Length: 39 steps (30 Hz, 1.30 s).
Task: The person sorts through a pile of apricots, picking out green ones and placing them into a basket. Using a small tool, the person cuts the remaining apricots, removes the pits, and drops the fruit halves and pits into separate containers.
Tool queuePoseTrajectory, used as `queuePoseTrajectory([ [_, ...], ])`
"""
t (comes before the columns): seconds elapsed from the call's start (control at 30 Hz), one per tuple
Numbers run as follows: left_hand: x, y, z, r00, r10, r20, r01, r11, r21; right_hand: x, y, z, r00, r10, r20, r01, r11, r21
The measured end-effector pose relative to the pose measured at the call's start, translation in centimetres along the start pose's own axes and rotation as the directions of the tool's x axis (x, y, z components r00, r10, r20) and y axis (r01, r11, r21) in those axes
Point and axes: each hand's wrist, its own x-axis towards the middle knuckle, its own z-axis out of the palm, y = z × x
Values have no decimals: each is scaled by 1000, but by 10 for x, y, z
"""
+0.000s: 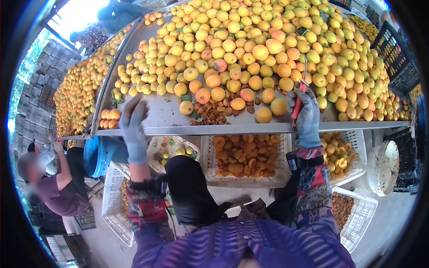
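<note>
My right hand (308, 117), in a grey glove, is closed around the red handle of a knife (297, 105). Its thin, slightly curved blade points away from me toward the heaped apricots (232, 40). My left hand (134, 123), also gloved, is raised at the near edge of the metal table (161, 109). Its fingers are bent and apart, with nothing visible in them. Between the hands lie a small pile of brown apricot pits (210, 115) and a few loose whole apricots. A row of apricots (110, 119) sits just left of my left hand.
Below the table edge stand a white crate (245, 179) of apricot halves, another crate (361, 154) of halves, and crates (357, 223) of pits. A blue barrel (92, 154) and a white bucket (383, 167) flank them. A seated person (60, 190) is at left.
</note>
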Motion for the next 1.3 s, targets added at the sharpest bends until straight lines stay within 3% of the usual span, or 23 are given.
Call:
queuePoseTrajectory([
  [0.07, 26, 9, 40, 987, -59, 147, 68, 996, -57, -4, -3, 2, 999, 33, -7, -33, 999, -11],
  [0.1, 39, -2, 60, 968, 76, 239, -74, 997, -17, -6, -4, 3, 999, 30, -14, -30, 1000, -8],
  [0.13, 51, -14, 83, 950, -28, 312, 36, 999, -20, -8, -5, 6, 999, 34, -1, -34, 999, -16],
  [0.17, 56, -21, 112, 940, 32, 341, -13, 998, -58, -9, -5, 8, 999, 39, 13, -38, 999, -25],
  [0.2, 61, -33, 133, 900, 34, 434, -37, 999, -2, -9, -6, 10, 999, 36, 9, -35, 999, -21],
  [0.23, 55, -18, 155, 883, 98, 459, -170, 978, 119, -10, -6, 11, 999, 42, -3, -42, 998, -39],
  [0.27, 56, -18, 172, 832, 32, 554, -179, 960, 214, -10, -6, 12, 999, 50, -15, -50, 997, -57],
  [0.3, 56, -23, 187, 827, 32, 561, -180, 961, 211, -11, -6, 13, 999, 49, -23, -50, 997, -56],
  [0.37, 54, -38, 214, 761, 135, 634, -475, 781, 404, -11, -8, 14, 998, 62, -13, -63, 993, -104],
  [0.4, 52, -43, 223, 750, 26, 661, -511, 657, 554, -10, -10, 14, 997, 79, -12, -80, 989, -121],
  [0.5, 57, -36, 229, 732, -55, 679, -491, 648, 582, -9, -9, 13, 996, 90, 9, -89, 991, -102],
  [0.57, 59, -37, 219, 721, 31, 692, -512, 697, 502, -7, -10, 13, 997, 81, 12, -79, 991, -109],
  [0.6, 58, -36, 211, 716, -69, 695, -122, 968, 221, -7, -9, 12, 997, 68, 26, -64, 989, -134],
  [0.63, 52, -32, 203, 666, -157, 729, 329, 939, -98, -8, -9, 12, 997, 59, 40, -52, 986, -161],
  [0.67, 44, -18, 196, 687, -149, 712, 492, 816, -304, -9, -8, 12, 998, 57, 39, -50, 986, -157],
  [0.7, 36, -14, 192, 687, -147, 712, 490, 817, -304, -9, -8, 12, 998, 49, 42, -41, 986, -163],
  [0.77, 25, -8, 183, 702, -93, 706, 647, 496, -579, -10, -9, 15, 998, 40, 54, -30, 985, -170],
  [0.83, 18, -8, 177, 708, -55, 704, 634, 488, -600, -11, -10, 17, 998, 60, 19, -56, 988, -143],
  [0.9, 6, 7, 175, 651, 24, 758, 715, 314, -624, -13, -8, 16, 999, 35, 9, -33, 989, -147],
  [1.03, -13, 27, 174, 747, -58, 662, 659, 188, -728, -34, -21, 28, 992, -67, -107, 50, 987, -154],
  [1.17, -17, 2, 166, 735, -37, 677, 675, 135, -726, -84, -33, 15, 977, -176, -123, 120, 922, -369],
  [1.23, -16, 0, 161, 723, -2, 691, 673, 226, -704, -98, -30, 5, 956, -234, -178, 130, 879, -458],
  [1.3, -18, -2, 164, 759, -23, 651, 629, 288, -722, -107, -34, 11, 973, -140, -181, 46, 895, -443],
])
